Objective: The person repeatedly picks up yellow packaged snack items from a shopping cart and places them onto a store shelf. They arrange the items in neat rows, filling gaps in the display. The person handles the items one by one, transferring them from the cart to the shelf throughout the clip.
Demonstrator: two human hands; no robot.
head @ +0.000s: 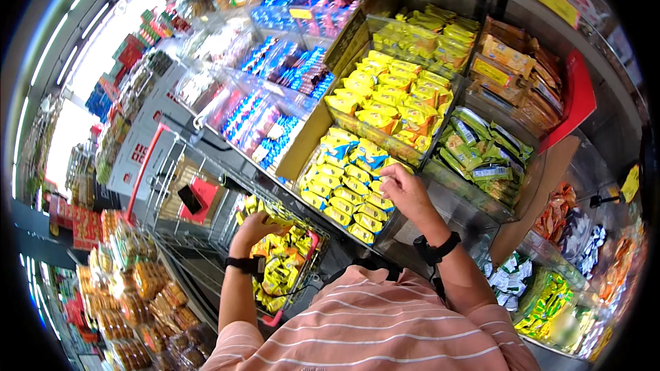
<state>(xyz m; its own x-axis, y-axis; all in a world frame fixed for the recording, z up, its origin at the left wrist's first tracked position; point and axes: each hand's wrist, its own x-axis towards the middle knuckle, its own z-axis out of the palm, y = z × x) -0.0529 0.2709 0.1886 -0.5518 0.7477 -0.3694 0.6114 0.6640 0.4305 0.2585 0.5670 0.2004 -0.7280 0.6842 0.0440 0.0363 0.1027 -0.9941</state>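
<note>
My left hand (pixel 255 229) is over the shopping cart, its fingers curled around a yellow snack packet (pixel 278 222). Below it lies a heap of yellow and orange snack packets (pixel 281 263) in the wire cart basket. My right hand (pixel 405 188) hovers at the right side of the front bin, its fingers curled; whether anything is between them is unclear. Rows of yellow-and-blue snack packets (pixel 343 185) fill that bin. Behind it, a clear divider sets off a bin of yellow-and-orange packets (pixel 397 95).
A shopping cart (pixel 193 221) on the left carries a dark phone (pixel 190 199) on a red sheet. Green-wrapped packets (pixel 479 149) sit right of the yellow bins, blue-wrapped sweets (pixel 289 69) to their left. Bagged baked goods (pixel 139 293) are stacked at lower left.
</note>
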